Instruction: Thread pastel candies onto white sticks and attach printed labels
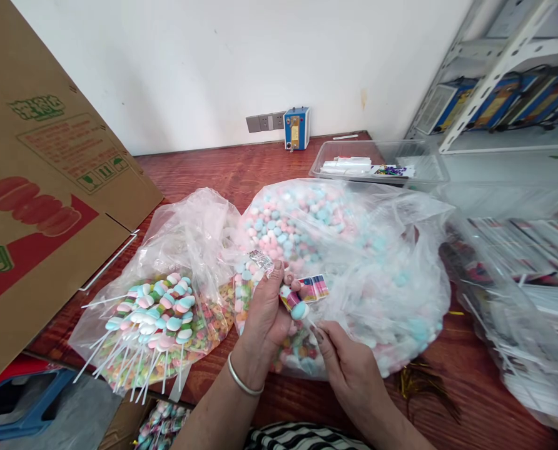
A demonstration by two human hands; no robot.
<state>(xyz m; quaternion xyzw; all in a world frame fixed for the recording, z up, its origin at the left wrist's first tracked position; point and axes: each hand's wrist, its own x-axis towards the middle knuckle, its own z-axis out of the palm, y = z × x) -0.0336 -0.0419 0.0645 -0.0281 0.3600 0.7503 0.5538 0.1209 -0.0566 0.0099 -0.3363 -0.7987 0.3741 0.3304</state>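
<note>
At 6 o'clock | left hand (263, 312) pinching pastel marshmallow lollipop (298, 307) | right hand (349, 362) gripping its stick | step: wrapping; next needs small striped wrapper (313, 289) aligned.

left hand (264, 312) fingers pinched; right hand (349, 365) fingers curled

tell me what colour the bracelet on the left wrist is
Silver; the bracelet shows plainly in the head view, just below the left hand.

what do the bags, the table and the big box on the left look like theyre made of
Bags: thin clear plastic film, glossy and crinkled, the sweets showing through. Table: looks like wood or wood-look laminate, reddish-brown with visible grain and a slight sheen. Box: brown cardboard, matte, printed in red and green, with folded flaps.
</note>
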